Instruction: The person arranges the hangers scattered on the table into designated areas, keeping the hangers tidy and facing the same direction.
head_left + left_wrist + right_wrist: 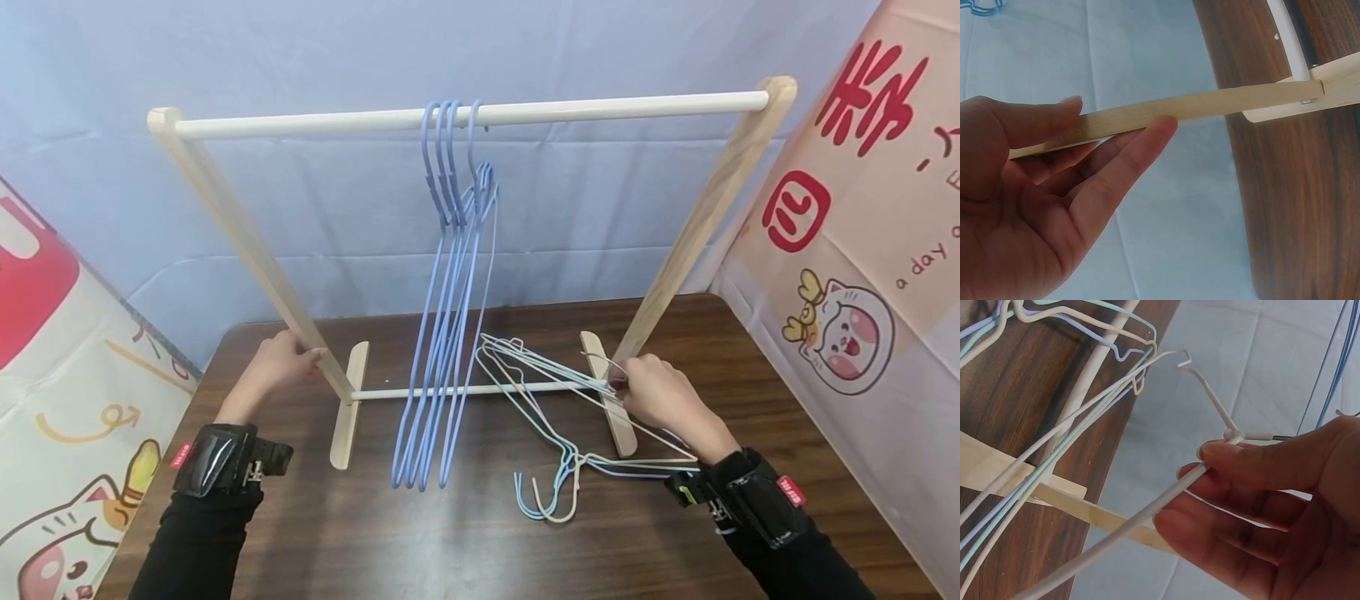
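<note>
My left hand (279, 369) pinches the left wooden upright (240, 225) of a clothes rack near its foot, thumb on one side and fingers on the other in the left wrist view. With thumb and fingers, my right hand (662, 396) pinches a white hanger (1129, 526) beside its hook neck. That hand is by the rack's right upright (701, 217). Loose cream, mint and blue hangers (576, 459) lie overlapping on the table below the held one, some hooks toward me. Several blue hangers (441, 200) hang together mid-bar.
The rack's white top bar (300, 124) spans the scene, with a lower rod (378, 394) between the feet. The dark wooden table (337, 533) ends at a pale blue cloth backdrop (315, 225). Printed cloths (847, 250) stand at both sides.
</note>
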Available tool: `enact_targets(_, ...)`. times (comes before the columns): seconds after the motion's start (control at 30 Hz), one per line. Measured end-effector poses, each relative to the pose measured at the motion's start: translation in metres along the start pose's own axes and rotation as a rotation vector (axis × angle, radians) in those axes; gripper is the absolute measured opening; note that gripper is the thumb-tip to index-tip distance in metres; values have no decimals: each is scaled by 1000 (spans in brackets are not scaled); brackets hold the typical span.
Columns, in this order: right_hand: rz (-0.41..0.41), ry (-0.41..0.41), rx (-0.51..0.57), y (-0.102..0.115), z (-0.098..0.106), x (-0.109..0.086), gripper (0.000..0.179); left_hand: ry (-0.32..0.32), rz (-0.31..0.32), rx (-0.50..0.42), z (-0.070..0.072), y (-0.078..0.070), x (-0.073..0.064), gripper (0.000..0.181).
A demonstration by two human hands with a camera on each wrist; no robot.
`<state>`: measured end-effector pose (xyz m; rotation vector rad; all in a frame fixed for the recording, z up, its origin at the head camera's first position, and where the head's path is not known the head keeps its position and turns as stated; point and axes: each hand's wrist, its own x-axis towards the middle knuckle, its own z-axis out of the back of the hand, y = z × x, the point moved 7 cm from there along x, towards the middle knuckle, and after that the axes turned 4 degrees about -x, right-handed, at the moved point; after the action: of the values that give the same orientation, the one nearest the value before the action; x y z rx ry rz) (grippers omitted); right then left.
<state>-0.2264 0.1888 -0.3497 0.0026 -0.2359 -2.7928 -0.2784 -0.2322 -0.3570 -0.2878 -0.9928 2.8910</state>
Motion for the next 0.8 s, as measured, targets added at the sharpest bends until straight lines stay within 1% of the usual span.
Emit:
enact_targets(0.17, 2, -3, 26, 1, 2, 0, 27, 0, 1, -2, 0, 1, 0, 35)
enact_targets(0.33, 2, -18, 83, 1, 4, 0, 23, -1, -6, -1, 0, 1, 0, 35)
enact_targets(0.47, -19, -20, 117, 0, 5, 1, 20, -2, -4, -2, 0, 2, 1, 35)
enact_targets(0.7, -28, -43, 165, -1, 9, 2, 16, -2, 0, 17, 0, 2, 1, 35)
enact_targets(0.8, -42, -29, 197, -1, 11, 2, 13, 0, 2, 19, 0, 2, 2, 35)
